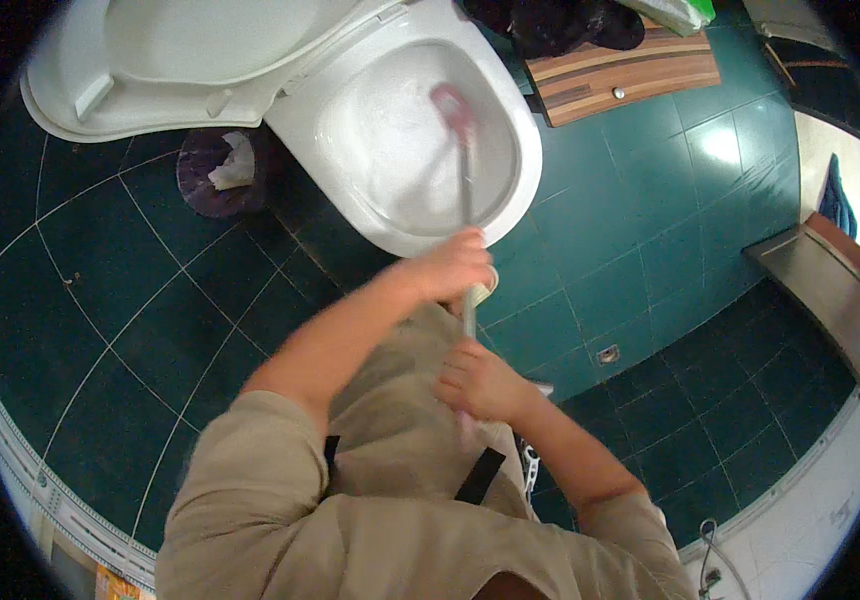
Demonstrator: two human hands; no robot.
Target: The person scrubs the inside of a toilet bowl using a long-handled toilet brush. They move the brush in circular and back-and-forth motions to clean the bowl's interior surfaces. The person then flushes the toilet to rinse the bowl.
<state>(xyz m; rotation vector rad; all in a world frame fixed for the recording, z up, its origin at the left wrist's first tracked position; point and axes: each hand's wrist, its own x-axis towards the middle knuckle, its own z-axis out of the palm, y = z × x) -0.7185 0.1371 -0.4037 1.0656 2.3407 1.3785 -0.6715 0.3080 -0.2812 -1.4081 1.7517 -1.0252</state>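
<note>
A long-handled toilet brush [468, 185] with a pinkish head reaches into the white toilet bowl [522, 160], and its head is blurred against the inner wall. My left hand [445, 268] is closed round the handle just in front of the bowl's near rim. Lower down, close to my body, my right hand [487, 385] grips the same handle near its end. The pale handle shows between both hands. Raised at the upper left is the white toilet seat and lid [220, 50].
A dark purple waste bin [195, 185] with white paper in it stands left of the toilet. At the upper right is a wooden cabinet [590, 90] with a round knob and dark items on top. Dark green tiles surround a floor drain [607, 355].
</note>
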